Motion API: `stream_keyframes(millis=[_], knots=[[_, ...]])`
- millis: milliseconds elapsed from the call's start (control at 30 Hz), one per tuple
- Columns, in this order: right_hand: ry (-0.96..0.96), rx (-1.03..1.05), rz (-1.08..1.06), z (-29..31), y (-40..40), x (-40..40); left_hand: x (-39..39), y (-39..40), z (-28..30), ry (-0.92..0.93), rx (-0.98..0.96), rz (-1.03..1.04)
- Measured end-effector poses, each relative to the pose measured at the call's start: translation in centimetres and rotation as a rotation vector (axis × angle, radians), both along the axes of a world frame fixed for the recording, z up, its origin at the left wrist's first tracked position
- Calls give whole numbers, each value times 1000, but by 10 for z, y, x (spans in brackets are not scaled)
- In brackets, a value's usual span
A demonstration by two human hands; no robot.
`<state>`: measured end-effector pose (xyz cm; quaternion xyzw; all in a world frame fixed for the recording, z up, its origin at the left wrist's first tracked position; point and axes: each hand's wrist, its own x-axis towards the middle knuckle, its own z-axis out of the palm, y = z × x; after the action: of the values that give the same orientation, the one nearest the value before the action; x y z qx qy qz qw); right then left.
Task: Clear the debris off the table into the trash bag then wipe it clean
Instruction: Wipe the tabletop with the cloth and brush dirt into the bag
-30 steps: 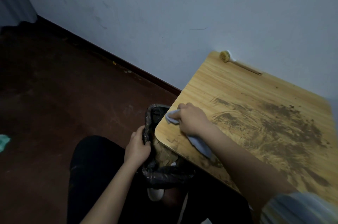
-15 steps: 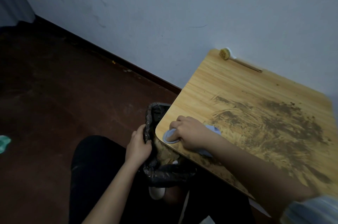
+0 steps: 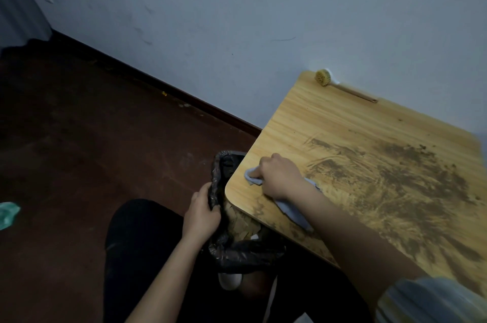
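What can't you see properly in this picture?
- Head view: the right hand covers the middle of the cloth.
- The table hides part of the trash bag, so most of its contents are unseen.
- The picture's right edge cuts off the table.
- The green thing at the left edge is cut off; unclear what it is.

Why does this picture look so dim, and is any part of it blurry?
Head view: the room light is weak and bluish, so the floor and trash bag go nearly black; the sleeve at the lower right is smeared; the table edge bows from the wide lens; no glare shows.
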<state>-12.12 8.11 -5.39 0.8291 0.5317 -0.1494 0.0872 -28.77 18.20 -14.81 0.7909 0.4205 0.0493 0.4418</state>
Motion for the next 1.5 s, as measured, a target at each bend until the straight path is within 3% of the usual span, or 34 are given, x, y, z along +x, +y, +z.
stream_keyframes(millis=[333,500,600,1000,1500], knots=[[47,10,258,-9,-31,-21,2,-1,-3,8,-23,1],[-73,138,99,-6,-33,0,0,-3,-4,1,-13,-9],[-181,113,20,-9,-33,7,-1,-5,-4,6,-10,-9],[-213,-4,243,-17,-44,-16,-1,-10,-5,26,-6,-15],[-156,16,249,-13,-54,-39,-8,-21,1,20,-25,-20]])
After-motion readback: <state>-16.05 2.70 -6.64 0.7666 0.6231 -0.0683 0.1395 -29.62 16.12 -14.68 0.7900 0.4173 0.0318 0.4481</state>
